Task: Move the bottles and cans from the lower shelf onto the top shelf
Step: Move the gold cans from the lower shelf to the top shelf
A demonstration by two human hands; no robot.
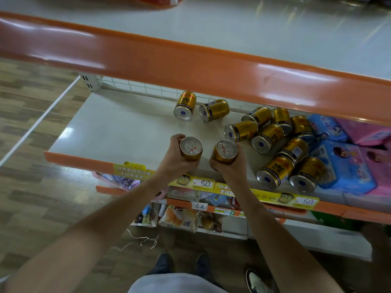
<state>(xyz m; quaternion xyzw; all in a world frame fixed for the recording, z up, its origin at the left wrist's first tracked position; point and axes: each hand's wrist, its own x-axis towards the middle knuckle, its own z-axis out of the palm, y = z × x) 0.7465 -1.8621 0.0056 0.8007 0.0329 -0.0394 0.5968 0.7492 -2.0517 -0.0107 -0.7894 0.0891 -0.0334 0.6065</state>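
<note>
Head view, both hands at frame centre over the lower shelf (118,127). My left hand (175,159) has its fingers (176,138) wrapped round one upright gold can (191,148). My right hand (231,168) grasps a second can (226,152) the same way, and the pull-tab ends of both face the camera. The two held cans sit close together without touching. The top shelf (232,28) lies at twelve o'clock, behind its glossy orange lip (169,60).

Step in hand, by my judgement: lift and carry.
- Raise both cans straight up until their bases clear the lip, then go forward.
- Keep them upright and apart so they do not knock together.
- Set them down well behind the lip.

More cans remain on the lower shelf. A pair on their sides (198,107) lies at twelve o'clock from my hands. A heap (275,144) lies at two to three o'clock, against blue and pink packs (347,166). Lying down, they may roll if nudged.

Writing:
- The can sides carry Chinese lettering that appears to read 红牛.
- A yellow strip (133,170) at seven o'clock bears Chinese text, only partly legible.
- One price tag (204,183) reads "5.0".
- A handwritten tag (200,206) below it reads "6元".
</note>
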